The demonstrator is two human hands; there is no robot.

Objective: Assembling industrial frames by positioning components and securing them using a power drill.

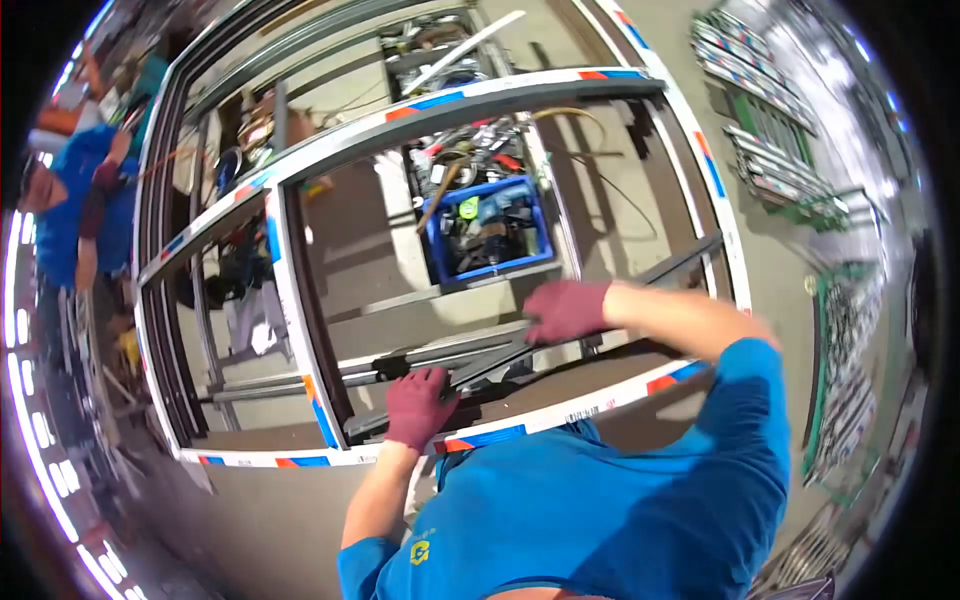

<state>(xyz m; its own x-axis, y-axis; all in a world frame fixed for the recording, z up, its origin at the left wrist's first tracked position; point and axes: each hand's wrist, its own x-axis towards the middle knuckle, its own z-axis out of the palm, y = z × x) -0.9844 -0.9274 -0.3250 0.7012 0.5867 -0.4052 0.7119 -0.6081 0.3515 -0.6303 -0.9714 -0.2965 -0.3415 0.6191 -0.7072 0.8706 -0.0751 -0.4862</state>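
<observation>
A large rectangular frame [290,300] lies in front of me, its dark bars faced with white film marked in blue and red-orange. Slanting across its near opening is a long dark grey strip [487,362], its left end low by the near rail and its right end by the right rail. My left hand [420,405], in a maroon glove, is closed around the strip near its left end. Farther along, my right hand [568,310], gloved alike and slightly blurred, grips it near the middle; its fingertips are partly hidden.
Beneath the frame, a blue crate [490,230] holds tools and loose parts, with more hardware [430,50] beyond it. At the far left stands a person in blue [85,210]. Green racks [770,130] stacked with long profiles line the right side.
</observation>
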